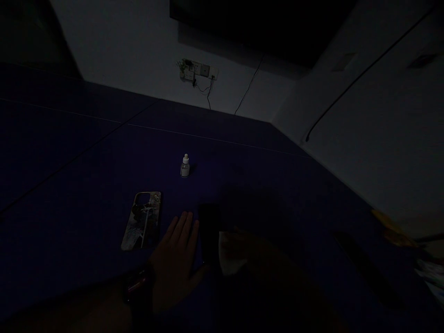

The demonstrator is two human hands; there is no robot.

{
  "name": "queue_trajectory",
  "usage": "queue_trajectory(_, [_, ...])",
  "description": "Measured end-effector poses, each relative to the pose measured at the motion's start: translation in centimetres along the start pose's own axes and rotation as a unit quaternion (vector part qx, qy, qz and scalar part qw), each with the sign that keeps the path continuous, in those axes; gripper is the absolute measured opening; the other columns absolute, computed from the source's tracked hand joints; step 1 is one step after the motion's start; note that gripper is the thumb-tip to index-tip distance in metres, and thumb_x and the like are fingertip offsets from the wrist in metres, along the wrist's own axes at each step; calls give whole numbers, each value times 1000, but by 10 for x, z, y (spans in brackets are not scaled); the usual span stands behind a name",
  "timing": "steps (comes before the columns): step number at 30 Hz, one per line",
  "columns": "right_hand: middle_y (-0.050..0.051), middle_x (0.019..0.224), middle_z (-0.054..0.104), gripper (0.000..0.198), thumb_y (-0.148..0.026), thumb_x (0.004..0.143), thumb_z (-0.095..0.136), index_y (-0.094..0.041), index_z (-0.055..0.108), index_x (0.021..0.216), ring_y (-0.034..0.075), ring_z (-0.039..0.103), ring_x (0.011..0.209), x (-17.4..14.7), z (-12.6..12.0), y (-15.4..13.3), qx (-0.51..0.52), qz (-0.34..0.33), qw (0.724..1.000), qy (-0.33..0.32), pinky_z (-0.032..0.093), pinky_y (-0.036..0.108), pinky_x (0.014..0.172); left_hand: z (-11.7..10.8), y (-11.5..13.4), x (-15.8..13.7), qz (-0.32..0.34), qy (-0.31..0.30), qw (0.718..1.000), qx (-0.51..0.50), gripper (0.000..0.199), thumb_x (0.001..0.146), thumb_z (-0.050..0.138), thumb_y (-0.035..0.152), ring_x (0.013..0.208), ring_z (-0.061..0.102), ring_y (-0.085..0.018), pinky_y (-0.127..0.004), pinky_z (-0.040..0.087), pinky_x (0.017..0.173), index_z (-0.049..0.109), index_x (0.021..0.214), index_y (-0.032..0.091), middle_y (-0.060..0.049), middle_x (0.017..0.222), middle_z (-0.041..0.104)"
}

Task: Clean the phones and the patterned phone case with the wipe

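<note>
In the dim head view, my left hand [178,252] lies flat on the dark blue table, its fingers stretched out. A watch [137,284] is on that wrist. Just right of it lies a black phone [209,231], its lower edge close to my left thumb. My right hand [239,245], deep in shadow, has its fingers on a white wipe [227,263] at the phone's right side; part of the phone may be hidden there. Left of my left hand lies a printed phone case [144,222] with a camera cutout.
A small white-capped dropper bottle [185,166] stands beyond the phone. At the right lies a long dark object [367,268], near a yellow item [391,224]. Wall sockets [201,69] with cables are at the back, below a dark screen [263,27].
</note>
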State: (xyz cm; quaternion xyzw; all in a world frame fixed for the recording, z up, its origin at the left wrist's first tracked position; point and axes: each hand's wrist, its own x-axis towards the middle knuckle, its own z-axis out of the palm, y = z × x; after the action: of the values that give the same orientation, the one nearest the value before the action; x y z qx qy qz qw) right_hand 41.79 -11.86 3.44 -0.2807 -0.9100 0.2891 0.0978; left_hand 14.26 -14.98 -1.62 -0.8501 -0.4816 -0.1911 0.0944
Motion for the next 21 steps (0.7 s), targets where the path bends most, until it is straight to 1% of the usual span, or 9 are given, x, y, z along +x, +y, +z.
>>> queue_trajectory(2, [11,147,52,38,-33,100,58,-22,57,136,30,51,134,5,0,2,0,-1,1000,0,38,58,113,0,0,0,-2,-3,1000,1,87,91,46,69,144,38,-40,-53,29,117,41,148,3,-27,153,43])
queue_trajectory(4, [12,143,55,38,-36,98,61,-19,59,133,30,55,129,10,4,3,3,-9,1000,-7,44,57,108,-1,0,1,-4,-6,1000,1,87,91,46,68,144,37,-40,-53,28,117,40,148,3,-27,153,43])
queue_trajectory(7, [7,139,60,29,-33,103,52,-25,64,128,23,56,129,11,6,4,6,-19,1000,-11,43,48,111,0,1,0,-4,4,1000,-1,87,91,46,67,144,37,-40,-52,27,118,40,149,3,-27,153,43])
queue_trajectory(9, [4,138,62,30,-31,105,45,-28,66,126,21,54,131,8,3,5,3,-18,1000,-4,41,43,113,0,1,-1,-4,12,1000,-2,87,91,47,67,144,37,-40,-52,26,118,40,149,2,-27,153,42])
queue_trajectory(11, [7,139,60,30,-33,103,49,-26,64,128,24,54,130,5,-1,5,-3,-12,1000,6,42,48,111,1,1,-1,-7,13,1000,-2,87,91,48,67,145,37,-40,-51,26,118,39,149,3,-26,153,43])
queue_trajectory(13, [10,139,57,32,-35,101,57,-21,60,130,27,58,123,7,-3,4,-9,-5,1000,13,47,51,104,1,1,-1,-6,9,1000,-3,87,91,48,67,145,37,-40,-51,26,118,39,150,3,-26,153,43])
queue_trajectory(15, [11,135,58,34,-36,99,59,-19,59,129,26,61,116,11,-1,2,-13,0,1000,16,52,49,97,0,1,-1,-5,6,1000,-4,87,91,47,68,145,37,-40,-52,27,118,39,150,4,-26,153,43])
queue_trajectory(17, [10,132,59,32,-35,99,59,-19,60,128,24,62,111,14,1,0,-15,0,1000,15,55,46,94,0,0,0,-5,2,1000,-1,86,92,46,68,145,36,-40,-52,27,118,40,149,4,-26,153,43])
queue_trajectory(21, [10,130,60,32,-35,100,58,-19,60,127,24,63,110,11,-1,-1,-21,-4,1000,14,55,46,93,-1,0,0,-8,5,1000,-1,86,92,44,68,146,35,-39,-52,26,119,40,149,4,-25,153,44])
